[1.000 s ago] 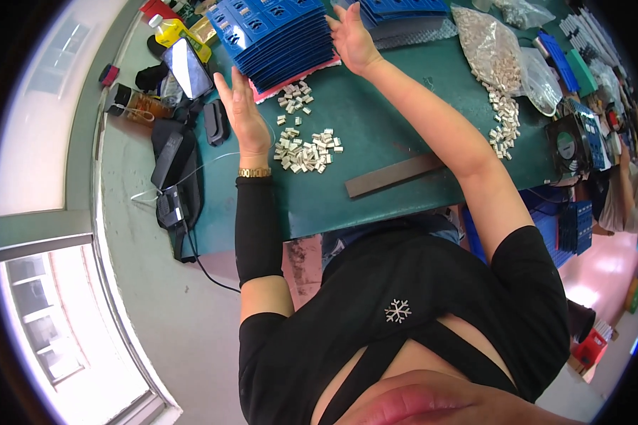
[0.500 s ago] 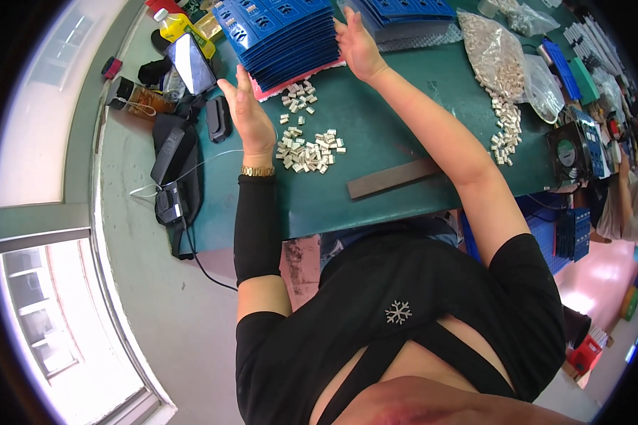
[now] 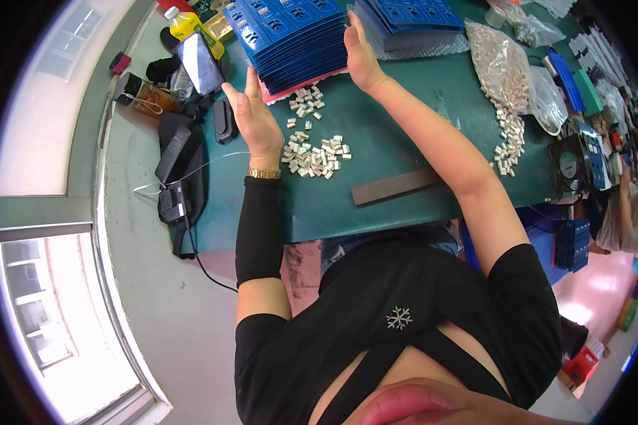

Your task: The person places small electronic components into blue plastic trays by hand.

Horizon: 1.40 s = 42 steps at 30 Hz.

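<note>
The green tabletop (image 3: 319,212) carries a stack of blue boards (image 3: 298,53) toward its far edge, left of the middle. A second stack (image 3: 418,15) sits right of that, and a clear bag (image 3: 497,60) of small parts lies farther toward the right edge. The left hand (image 3: 259,124) and right hand (image 3: 364,64) flank the first stack, fingers extended, palms apart; I cannot tell whether they touch it. A brown bar (image 3: 390,188) lies toward the near edge. Loose white connectors (image 3: 315,159) lie between boards and bar.

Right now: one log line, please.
left hand: open, near blue board stack | right hand: open, right of stack | white pieces: loose on table
</note>
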Motion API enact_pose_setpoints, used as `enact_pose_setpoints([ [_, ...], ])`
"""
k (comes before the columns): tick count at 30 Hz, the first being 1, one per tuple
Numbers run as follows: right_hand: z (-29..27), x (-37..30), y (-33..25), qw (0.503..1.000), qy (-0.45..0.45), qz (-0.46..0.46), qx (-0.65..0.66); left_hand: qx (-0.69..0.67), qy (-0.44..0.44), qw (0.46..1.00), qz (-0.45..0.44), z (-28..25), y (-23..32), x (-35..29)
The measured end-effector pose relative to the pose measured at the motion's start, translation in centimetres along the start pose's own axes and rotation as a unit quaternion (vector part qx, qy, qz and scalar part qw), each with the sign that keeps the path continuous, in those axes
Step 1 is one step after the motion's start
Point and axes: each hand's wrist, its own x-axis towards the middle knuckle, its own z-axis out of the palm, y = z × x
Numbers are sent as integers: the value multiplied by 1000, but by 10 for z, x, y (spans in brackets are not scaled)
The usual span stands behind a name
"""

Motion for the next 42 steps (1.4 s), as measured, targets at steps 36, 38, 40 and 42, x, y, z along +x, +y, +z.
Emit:
enact_pose_setpoints([
  [36,-227,-124,-156,818,-134,-307,-468,664,-265,699,8,17,-12,-33],
  [38,-215,-157,-166,812,-188,-283,-474,659,-266,704,-4,18,-10,-31],
  [40,-203,-183,-167,828,-216,-254,-451,665,-276,694,12,15,-7,-27],
  [42,-191,-198,-173,816,-224,-255,-468,656,-273,703,-11,19,-1,-27],
])
